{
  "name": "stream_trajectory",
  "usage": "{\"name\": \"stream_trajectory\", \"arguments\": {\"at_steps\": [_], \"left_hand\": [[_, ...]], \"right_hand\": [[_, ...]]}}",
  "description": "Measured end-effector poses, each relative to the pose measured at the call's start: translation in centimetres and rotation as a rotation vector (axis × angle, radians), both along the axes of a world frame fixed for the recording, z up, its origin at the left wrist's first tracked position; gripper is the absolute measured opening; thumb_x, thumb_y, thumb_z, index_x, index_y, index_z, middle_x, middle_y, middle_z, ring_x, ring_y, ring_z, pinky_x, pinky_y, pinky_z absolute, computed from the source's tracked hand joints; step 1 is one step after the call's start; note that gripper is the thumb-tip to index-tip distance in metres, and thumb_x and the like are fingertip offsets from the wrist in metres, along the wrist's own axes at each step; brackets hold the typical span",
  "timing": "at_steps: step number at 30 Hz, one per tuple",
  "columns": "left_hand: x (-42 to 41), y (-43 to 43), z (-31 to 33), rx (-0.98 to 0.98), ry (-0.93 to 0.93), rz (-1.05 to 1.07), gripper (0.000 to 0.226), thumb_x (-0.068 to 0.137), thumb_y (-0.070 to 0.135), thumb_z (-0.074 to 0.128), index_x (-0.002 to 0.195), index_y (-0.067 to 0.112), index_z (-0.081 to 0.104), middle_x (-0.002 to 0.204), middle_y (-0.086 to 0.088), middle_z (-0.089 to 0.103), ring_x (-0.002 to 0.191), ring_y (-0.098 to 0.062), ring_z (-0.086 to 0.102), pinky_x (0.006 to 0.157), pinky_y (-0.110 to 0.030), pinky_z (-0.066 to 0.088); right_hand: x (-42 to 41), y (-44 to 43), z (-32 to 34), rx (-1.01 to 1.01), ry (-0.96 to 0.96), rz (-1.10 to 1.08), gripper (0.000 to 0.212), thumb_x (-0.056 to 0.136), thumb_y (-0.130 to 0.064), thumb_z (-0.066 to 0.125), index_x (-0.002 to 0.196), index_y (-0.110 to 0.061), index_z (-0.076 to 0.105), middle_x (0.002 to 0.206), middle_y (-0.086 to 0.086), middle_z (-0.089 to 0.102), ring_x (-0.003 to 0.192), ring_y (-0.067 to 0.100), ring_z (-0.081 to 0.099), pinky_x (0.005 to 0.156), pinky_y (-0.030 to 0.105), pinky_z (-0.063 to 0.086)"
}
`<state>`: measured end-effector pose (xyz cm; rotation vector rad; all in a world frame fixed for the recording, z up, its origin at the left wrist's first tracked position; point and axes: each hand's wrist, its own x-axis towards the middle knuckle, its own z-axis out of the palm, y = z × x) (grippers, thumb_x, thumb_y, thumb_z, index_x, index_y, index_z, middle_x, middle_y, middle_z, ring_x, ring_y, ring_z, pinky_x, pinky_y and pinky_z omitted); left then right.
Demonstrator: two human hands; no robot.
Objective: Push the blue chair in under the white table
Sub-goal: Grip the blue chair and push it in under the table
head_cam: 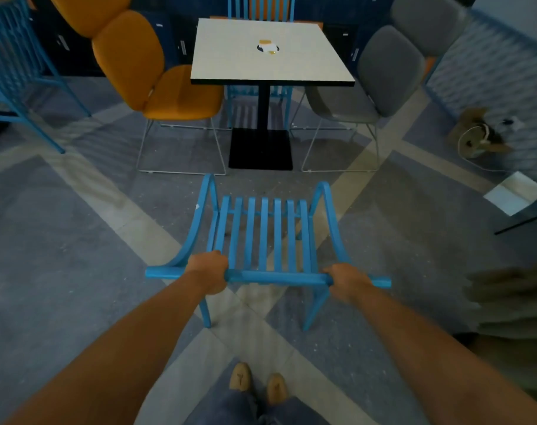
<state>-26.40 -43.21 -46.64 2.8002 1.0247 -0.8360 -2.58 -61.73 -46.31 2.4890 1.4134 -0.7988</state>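
A blue slatted chair (265,237) stands on the floor in front of me, its seat facing the white table (249,65). The square table rests on a black post and a black base plate (260,150). The chair's front edge is a short way short of that base, outside the tabletop's near edge. My left hand (207,271) grips the left part of the chair's top back rail. On the right part of the same rail my right hand (347,282) is closed around it.
An orange padded chair (157,78) sits at the table's left side and a grey one (380,84) at its right. Another blue chair (261,7) stands behind the table. Small items (268,46) lie on the tabletop. A bag (478,134) and a paper sheet (514,193) lie on the floor, right.
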Motion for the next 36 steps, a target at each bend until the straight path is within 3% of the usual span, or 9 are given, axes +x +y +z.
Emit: {"name": "stream_trajectory", "arguments": {"at_steps": [10,17,22,36], "left_hand": [[-2.4,-1.7,-1.7,-0.048,-0.071,0.111,0.026,0.088,0.029,0.054,0.109,0.018,0.065,0.112,-0.005,0.053,0.100,-0.026,0.063,0.084,-0.038,0.054],[-3.2,-1.7,-2.5,0.012,0.003,0.153,0.032,0.092,0.015,0.048,0.119,0.021,0.063,0.116,-0.005,0.067,0.109,-0.024,0.063,0.091,-0.037,0.052],[-3.1,-1.4,-2.8,0.014,0.027,0.150,0.036,0.091,0.014,0.048,0.123,0.022,0.063,0.117,-0.005,0.067,0.108,-0.025,0.064,0.092,-0.037,0.053],[-2.2,0.3,-3.4,-0.014,-0.005,0.101,0.032,0.091,0.014,0.050,0.120,0.019,0.063,0.112,-0.006,0.066,0.102,-0.025,0.065,0.087,-0.037,0.053]], "right_hand": [[-0.9,-2.1,-1.6,-0.045,-0.049,0.029,0.040,0.086,-0.015,0.055,0.124,-0.026,0.057,0.123,0.006,0.065,0.115,0.028,0.060,0.098,0.041,0.050],[-1.7,-2.4,-2.1,0.051,-0.107,-0.022,0.028,0.082,-0.020,0.059,0.110,-0.022,0.056,0.108,0.008,0.071,0.101,0.030,0.066,0.087,0.041,0.054],[-1.5,-2.2,-2.2,0.037,-0.094,-0.027,0.042,0.078,-0.026,0.063,0.120,-0.029,0.059,0.113,0.006,0.070,0.105,0.028,0.065,0.091,0.040,0.053],[0.7,-0.9,-2.1,-0.035,-0.105,0.068,0.035,0.080,-0.029,0.061,0.115,-0.026,0.066,0.112,0.007,0.071,0.107,0.029,0.065,0.092,0.040,0.052]]}}
